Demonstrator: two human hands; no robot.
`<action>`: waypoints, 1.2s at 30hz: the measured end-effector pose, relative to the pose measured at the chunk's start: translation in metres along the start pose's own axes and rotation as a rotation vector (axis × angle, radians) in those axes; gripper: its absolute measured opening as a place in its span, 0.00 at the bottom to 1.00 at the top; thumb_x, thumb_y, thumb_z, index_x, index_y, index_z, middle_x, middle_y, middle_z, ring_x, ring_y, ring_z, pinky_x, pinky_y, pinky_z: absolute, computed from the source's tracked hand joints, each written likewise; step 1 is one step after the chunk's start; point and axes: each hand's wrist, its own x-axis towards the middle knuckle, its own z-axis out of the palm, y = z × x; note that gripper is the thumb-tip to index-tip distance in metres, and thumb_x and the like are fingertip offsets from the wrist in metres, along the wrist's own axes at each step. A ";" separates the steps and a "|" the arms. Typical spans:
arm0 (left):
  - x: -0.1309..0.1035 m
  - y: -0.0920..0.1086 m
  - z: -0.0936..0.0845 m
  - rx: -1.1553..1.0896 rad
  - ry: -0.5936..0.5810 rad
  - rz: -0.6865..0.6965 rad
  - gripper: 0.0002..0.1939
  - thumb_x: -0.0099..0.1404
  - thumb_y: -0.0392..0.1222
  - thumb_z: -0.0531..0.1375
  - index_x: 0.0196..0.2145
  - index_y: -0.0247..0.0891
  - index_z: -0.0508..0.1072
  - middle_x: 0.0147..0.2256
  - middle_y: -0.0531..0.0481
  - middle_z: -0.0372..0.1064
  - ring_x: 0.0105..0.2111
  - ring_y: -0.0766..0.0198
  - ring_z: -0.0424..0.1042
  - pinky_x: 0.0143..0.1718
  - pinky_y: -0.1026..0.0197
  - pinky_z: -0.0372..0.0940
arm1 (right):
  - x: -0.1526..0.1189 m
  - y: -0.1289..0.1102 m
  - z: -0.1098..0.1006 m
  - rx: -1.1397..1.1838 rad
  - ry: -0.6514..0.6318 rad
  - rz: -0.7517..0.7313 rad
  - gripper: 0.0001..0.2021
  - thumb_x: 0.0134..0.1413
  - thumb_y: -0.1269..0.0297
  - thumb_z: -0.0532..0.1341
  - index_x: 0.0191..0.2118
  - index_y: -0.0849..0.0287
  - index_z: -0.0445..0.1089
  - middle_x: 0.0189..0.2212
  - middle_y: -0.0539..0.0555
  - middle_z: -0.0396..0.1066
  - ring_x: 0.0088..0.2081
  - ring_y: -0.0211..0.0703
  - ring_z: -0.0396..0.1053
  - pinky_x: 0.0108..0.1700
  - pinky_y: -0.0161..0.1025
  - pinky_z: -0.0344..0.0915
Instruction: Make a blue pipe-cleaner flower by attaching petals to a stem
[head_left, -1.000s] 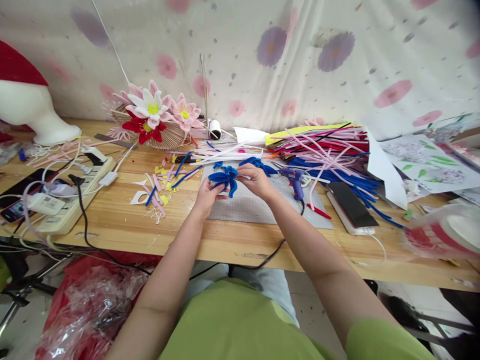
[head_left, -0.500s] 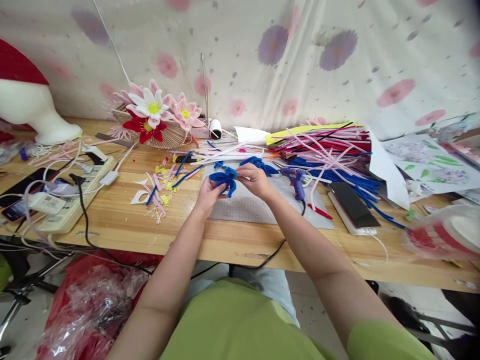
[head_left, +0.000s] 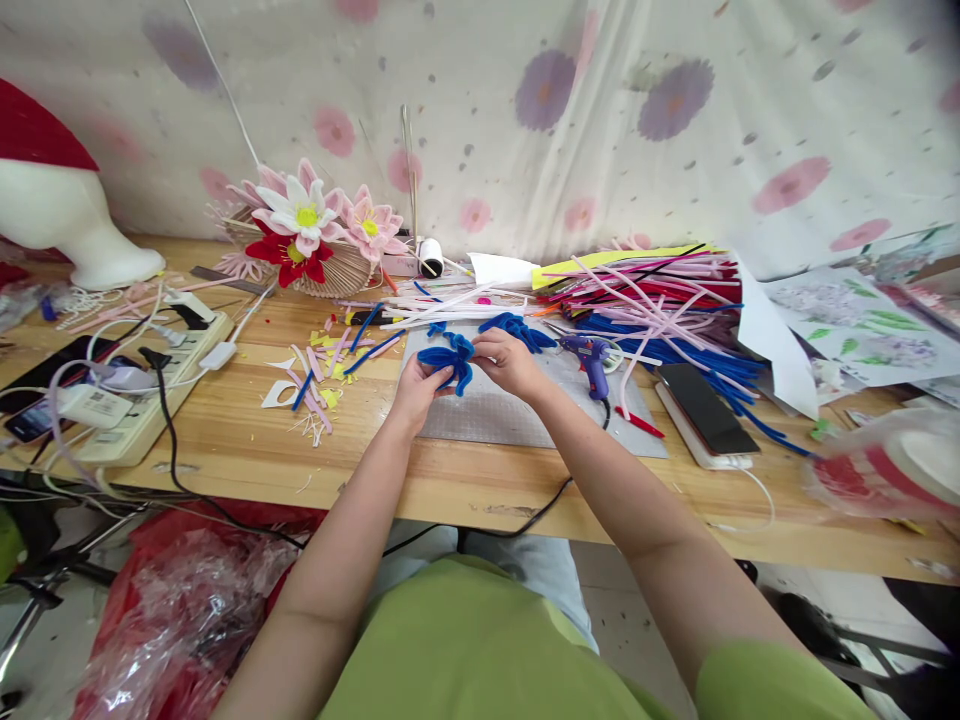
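Observation:
A blue pipe-cleaner flower (head_left: 453,361) with curled petals is held over the grey cutting mat (head_left: 487,425). My left hand (head_left: 418,390) is closed on its left side, thumb along the lower petals. At its right edge, the fingers of my right hand (head_left: 510,362) are pinched together against a petal; their tips are partly hidden. Behind my right hand lie more blue pipe-cleaner pieces (head_left: 525,331). A purple glue gun (head_left: 592,362) rests on the mat to the right, near a red-handled tool (head_left: 641,424).
Bundles of coloured pipe cleaners (head_left: 645,285) lie at the back. Finished flowers (head_left: 300,220) stand back left, with scraps (head_left: 319,375) in front. A power strip (head_left: 161,395) with cables sits left. On the right are a phone (head_left: 709,410) and a bagged cup (head_left: 892,460).
Almost nothing differs. Both hands stay on the blue flower in nearly the same place.

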 end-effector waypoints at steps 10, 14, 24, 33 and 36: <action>0.002 0.000 0.002 0.005 0.042 -0.004 0.22 0.39 0.38 0.69 0.32 0.36 0.66 0.27 0.53 0.72 0.27 0.65 0.72 0.27 0.63 0.66 | 0.002 -0.002 -0.001 -0.071 -0.027 -0.062 0.10 0.57 0.66 0.56 0.31 0.57 0.75 0.30 0.55 0.73 0.34 0.43 0.66 0.38 0.39 0.63; 0.002 0.001 -0.001 0.017 -0.007 -0.008 0.21 0.40 0.39 0.69 0.33 0.36 0.67 0.27 0.52 0.72 0.27 0.65 0.72 0.26 0.63 0.66 | 0.004 -0.003 -0.008 -0.070 -0.073 -0.058 0.09 0.56 0.65 0.57 0.34 0.57 0.75 0.33 0.56 0.74 0.37 0.44 0.67 0.41 0.41 0.63; 0.002 0.015 -0.007 0.036 -0.073 -0.015 0.20 0.42 0.39 0.69 0.32 0.36 0.66 0.29 0.52 0.73 0.27 0.65 0.72 0.24 0.65 0.66 | 0.021 -0.008 -0.022 0.040 -0.217 0.000 0.09 0.52 0.64 0.60 0.37 0.59 0.74 0.37 0.57 0.73 0.41 0.45 0.68 0.45 0.41 0.62; 0.001 0.016 -0.005 0.071 -0.080 0.027 0.24 0.38 0.43 0.71 0.31 0.36 0.65 0.27 0.53 0.72 0.27 0.64 0.72 0.24 0.63 0.67 | 0.027 -0.013 -0.021 0.130 -0.189 0.027 0.08 0.51 0.62 0.60 0.33 0.60 0.73 0.34 0.55 0.72 0.37 0.42 0.66 0.42 0.37 0.61; 0.000 0.017 -0.006 0.095 -0.085 0.035 0.25 0.37 0.45 0.71 0.31 0.36 0.65 0.27 0.52 0.72 0.27 0.64 0.72 0.24 0.63 0.67 | 0.029 -0.013 -0.021 0.152 -0.203 0.007 0.08 0.51 0.61 0.60 0.30 0.60 0.73 0.33 0.56 0.73 0.37 0.41 0.66 0.41 0.37 0.61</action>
